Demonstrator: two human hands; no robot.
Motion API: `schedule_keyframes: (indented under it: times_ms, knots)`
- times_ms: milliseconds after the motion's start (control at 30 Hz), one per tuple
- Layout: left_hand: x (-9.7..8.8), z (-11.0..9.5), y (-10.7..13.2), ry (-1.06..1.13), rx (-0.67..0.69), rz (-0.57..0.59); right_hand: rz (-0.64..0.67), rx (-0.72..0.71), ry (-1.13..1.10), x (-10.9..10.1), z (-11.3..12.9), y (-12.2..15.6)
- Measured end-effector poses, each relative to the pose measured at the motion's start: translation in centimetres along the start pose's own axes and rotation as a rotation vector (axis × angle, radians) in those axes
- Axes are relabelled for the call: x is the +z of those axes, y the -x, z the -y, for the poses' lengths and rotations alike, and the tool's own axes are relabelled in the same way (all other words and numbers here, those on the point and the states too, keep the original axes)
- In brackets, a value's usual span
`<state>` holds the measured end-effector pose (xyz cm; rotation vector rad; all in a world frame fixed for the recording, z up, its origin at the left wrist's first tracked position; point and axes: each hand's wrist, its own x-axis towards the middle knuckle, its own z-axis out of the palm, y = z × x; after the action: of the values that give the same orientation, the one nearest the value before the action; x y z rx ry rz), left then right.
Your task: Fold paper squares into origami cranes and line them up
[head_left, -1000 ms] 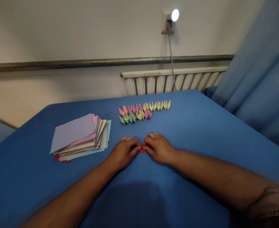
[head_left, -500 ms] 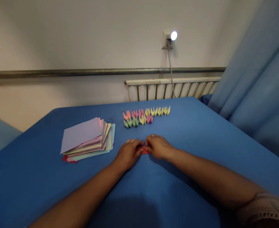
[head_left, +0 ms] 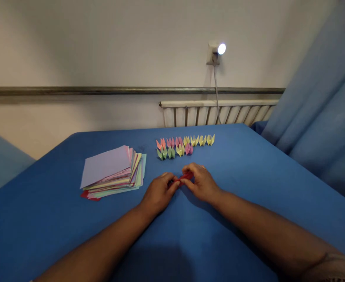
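Observation:
A small folded piece of red paper (head_left: pixel 186 177) is pinched between both hands, low over the blue-covered table. My left hand (head_left: pixel 160 192) grips its left end between thumb and fingers. On the other end, my right hand (head_left: pixel 201 181) holds it with the thumb below and the fingers curled over the top. The fingers hide much of the paper, so its exact folds cannot be made out. Beyond the hands stand several folded paper cranes (head_left: pixel 171 152) in two rows, in orange, pink, yellow and green.
A thick, uneven stack of coloured paper (head_left: pixel 106 166) lies left of my hands, lilac sheet on top. The blue table (head_left: pixel 237 243) reaches toward a wall with a metal rail (head_left: pixel 102 90), a white radiator (head_left: pixel 190 104) and a lit plug (head_left: pixel 221 49). A blue curtain (head_left: pixel 322 98) hangs at right.
My right hand has lifted and turned slightly, tilting the red paper up at its right end; before, it lay flat. The whole view has shifted a little.

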<state>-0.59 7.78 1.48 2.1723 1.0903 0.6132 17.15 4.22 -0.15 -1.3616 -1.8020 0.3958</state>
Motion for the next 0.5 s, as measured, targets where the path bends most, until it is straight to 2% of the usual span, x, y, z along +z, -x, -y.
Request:
schedule_keyframes:
  times_ms: [67, 100, 133, 200, 333, 500]
  knots:
    - [0.3, -0.2, -0.1, 0.279, -0.139, -0.121, -0.208, 0.125, -0.232, 1.0, 0.0, -0.3]
    - [0.5, -0.4, -0.1, 0.403, -0.194, -0.176, -0.242, 0.21, -0.388, 1.5, 0.0, -0.4]
    - [0.7, -0.6, 0.0, 0.501, -0.231, -0.217, -0.244, 0.272, -0.538, 2.1, 0.1, -0.4]
    - [1.1, -1.0, 0.2, 0.647, -0.277, -0.283, -0.176, 0.299, -0.748, 2.9, 0.3, -0.4]
    - [1.3, -1.6, 0.7, 0.793, -0.323, -0.258, -0.102, 0.277, -0.833, 3.0, 0.3, -0.2]
    - [0.8, -1.5, 0.6, 0.845, -0.303, -0.243, -0.024, 0.249, -0.834, 2.1, 0.2, -0.1]
